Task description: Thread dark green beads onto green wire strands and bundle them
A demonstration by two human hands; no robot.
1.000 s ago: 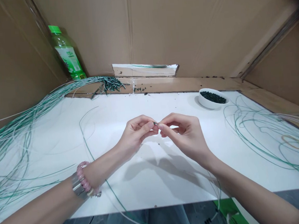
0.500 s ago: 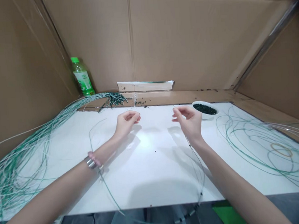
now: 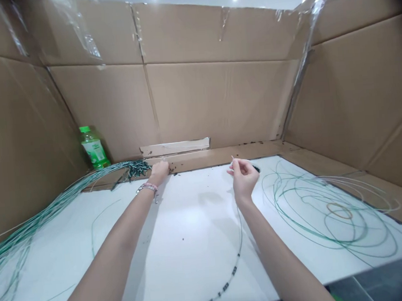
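My right hand [image 3: 244,179] is raised over the right half of the white tabletop, its thumb and fingers pinched on a thin strand, whose pale tip stands up above the fingertips. Below the hand the beaded strand [image 3: 241,233] curves down toward the front edge, carrying several groups of small dark beads [image 3: 226,287]. My left hand [image 3: 160,169] reaches to the cardboard strip at the back, fingers curled and their tips hidden. A bit of something clear or whitish shows just above it. Behind my right hand, the bowl of dark beads [image 3: 256,169] is mostly covered.
A bundle of green and white strands [image 3: 68,186] runs along the left, its dark ends beside my left hand. Loose coils of green strand [image 3: 296,208] lie on the right. A green bottle [image 3: 94,149] stands at back left. Cardboard walls [image 3: 190,100] enclose the table [image 3: 182,263].
My left hand has moved from above the tabletop to the back strip, its fingers curling. My right hand keeps its pinch, now nearer the bowl. The camera view has tilted upward.
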